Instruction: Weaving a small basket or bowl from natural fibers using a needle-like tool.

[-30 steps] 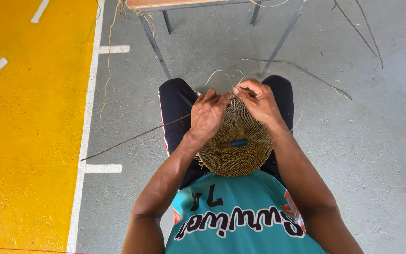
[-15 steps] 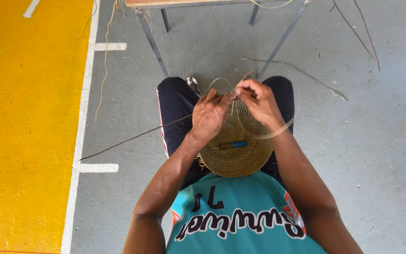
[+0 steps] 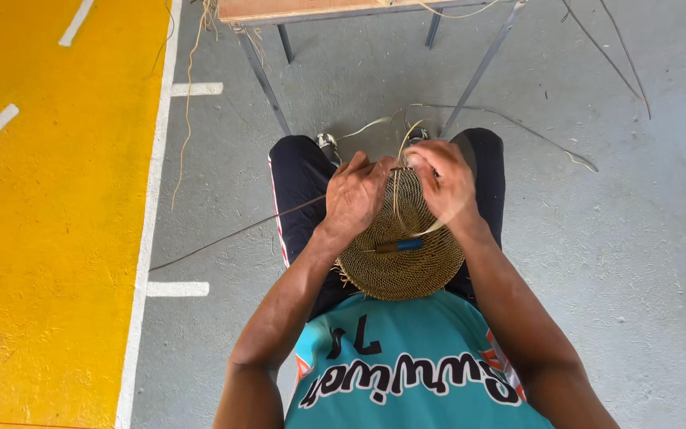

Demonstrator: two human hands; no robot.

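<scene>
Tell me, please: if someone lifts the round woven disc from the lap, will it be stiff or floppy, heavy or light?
The woven disc probably keeps its shape: its tight coils lie flat across the lap without sagging. It looks light, being made of thin fibre strands. The loose strand trailing from the left hand would likely drag along and could snag.

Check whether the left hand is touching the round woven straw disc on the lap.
Touching. The head view shows the left hand resting on the round woven straw disc, its fingers curled over the disc's far edge, no gap visible.

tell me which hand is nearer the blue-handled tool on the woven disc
Left. The left hand sits just above the blue-handled tool; the right hand works farther up on the woven disc.
</scene>
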